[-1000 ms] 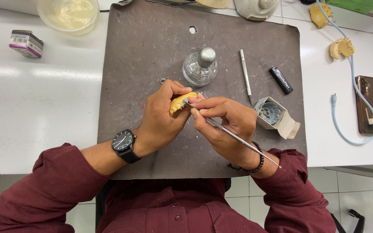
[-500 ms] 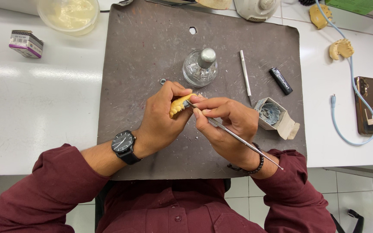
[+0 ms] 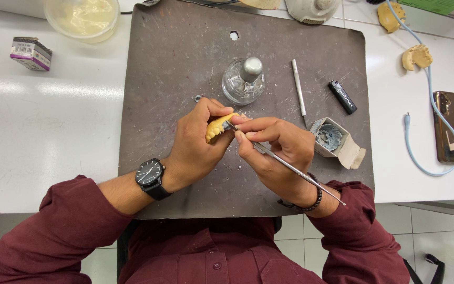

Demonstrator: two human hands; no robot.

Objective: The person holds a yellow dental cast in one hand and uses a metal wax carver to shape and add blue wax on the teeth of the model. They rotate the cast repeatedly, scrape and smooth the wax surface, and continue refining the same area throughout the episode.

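Your left hand (image 3: 195, 147) is closed around the small yellow dental cast (image 3: 217, 128), pinching it between thumb and fingers above the middle of the grey work mat (image 3: 174, 79), which lies on the white table (image 3: 43, 137) and reaches its near edge. Your right hand (image 3: 277, 152) is clamped on the thin metal instrument (image 3: 285, 164) in a pen grip, its tip touching the top of the cast and its long shank running back over your wrist toward the near right corner of the mat.

To work the tip well, keep the heels of both hands close together so they steady each other, and let the fingers of the right hand rest against the left. Use short, light strokes; the cast looks brittle and a slip could chip it. Turn the cast with your left thumb instead of twisting the instrument.

The glass spirit lamp (image 3: 244, 81) stands just beyond your hands, toward the far edge; mind your knuckles near it. The open little box of dark material (image 3: 332, 138) sits just beside your right hand, and the black lighter (image 3: 342, 97) and a white stick (image 3: 299, 87) lie further back on the mat
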